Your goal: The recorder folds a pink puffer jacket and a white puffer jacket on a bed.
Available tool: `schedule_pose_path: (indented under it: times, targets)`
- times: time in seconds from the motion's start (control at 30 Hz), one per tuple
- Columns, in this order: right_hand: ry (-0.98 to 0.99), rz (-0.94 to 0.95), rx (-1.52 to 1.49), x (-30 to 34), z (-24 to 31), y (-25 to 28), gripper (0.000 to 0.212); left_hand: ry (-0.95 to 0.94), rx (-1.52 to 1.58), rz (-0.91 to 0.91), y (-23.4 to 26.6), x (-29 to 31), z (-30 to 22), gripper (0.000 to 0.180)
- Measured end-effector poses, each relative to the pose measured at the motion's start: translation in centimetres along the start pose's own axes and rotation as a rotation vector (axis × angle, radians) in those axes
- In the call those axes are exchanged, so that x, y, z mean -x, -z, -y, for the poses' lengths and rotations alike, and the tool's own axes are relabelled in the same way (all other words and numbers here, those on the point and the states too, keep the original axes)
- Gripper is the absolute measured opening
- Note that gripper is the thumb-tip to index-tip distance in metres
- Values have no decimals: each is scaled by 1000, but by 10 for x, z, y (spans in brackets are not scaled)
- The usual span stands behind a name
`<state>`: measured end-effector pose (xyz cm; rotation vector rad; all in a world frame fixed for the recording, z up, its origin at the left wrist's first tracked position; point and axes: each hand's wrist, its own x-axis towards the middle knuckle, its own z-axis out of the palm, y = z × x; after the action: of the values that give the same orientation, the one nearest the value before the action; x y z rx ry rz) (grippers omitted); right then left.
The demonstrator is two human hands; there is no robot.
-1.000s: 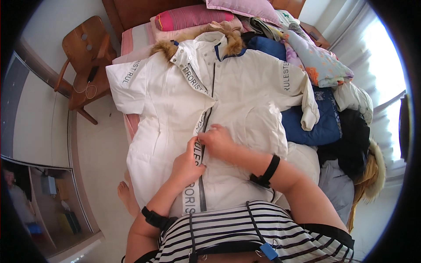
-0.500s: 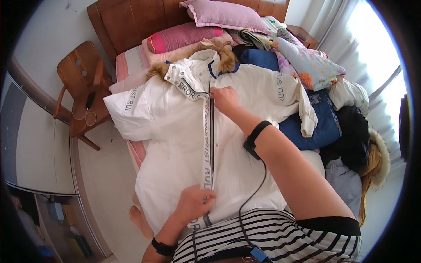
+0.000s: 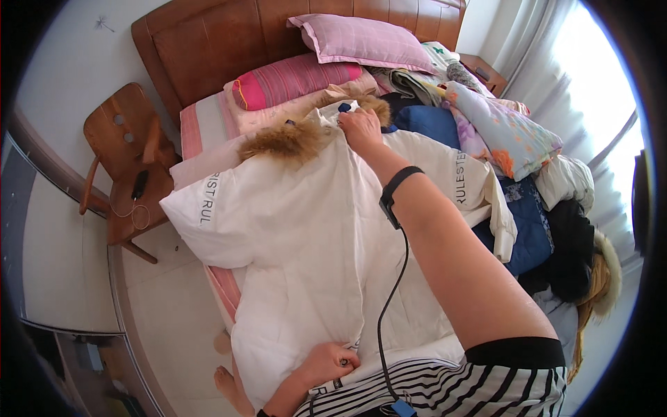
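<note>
Closest to you is your striped top (image 3: pixel 511 389), with a blue clip (image 3: pixel 402 408) at its front and a black cable (image 3: pixel 381 320) running up to the strap (image 3: pixel 389 198) on your right forearm. Just past the top, your left hand (image 3: pixel 330 363) is curled into a fist, its fingers closed on the lower front edge of the white jacket (image 3: pixel 299 229). The jacket lies spread on the bed (image 3: pixel 226 286), collar away from you, a sleeve out to each side, its front edge forming a long line between your two hands.

On your right, a tan coat (image 3: pixel 592 302), a black garment (image 3: pixel 566 243) and a blue garment (image 3: pixel 524 240) lie heaped. On your left, a wooden chair (image 3: pixel 111 121) carries a black device (image 3: pixel 140 185). Farther up, your right hand (image 3: pixel 361 131) has its fingers drawn in on the collar, near the brown fur trim (image 3: pixel 281 141); they hold the cloth, though you cannot see every fingertip. Beyond are a flowered quilt (image 3: pixel 517 135), a striped bolster (image 3: pixel 306 83), a pink pillow (image 3: pixel 368 42) and the wooden headboard (image 3: pixel 208 45).
</note>
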<state>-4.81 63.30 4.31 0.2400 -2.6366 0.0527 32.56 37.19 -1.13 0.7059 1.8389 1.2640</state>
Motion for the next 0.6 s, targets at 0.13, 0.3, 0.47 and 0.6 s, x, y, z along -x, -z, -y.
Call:
schedule_pose_path:
  times: [0.13, 0.3, 0.47, 0.6]
  targets:
    - [-6, 53, -28, -1, -8, -22, 14, -26, -49, 13, 4, -13, 11, 9]
    - [-486, 180, -384, 26, -12, -28, 29, 46, -119, 38, 3, -21, 20, 9]
    - [-75, 64, -412, 105, 17, -2, 52, 88, -241, -51, 3, -26, 12, 23]
    - [450, 616, -410, 192, 2, -29, 59, 12, -168, -331, -4, -33, -4, 53]
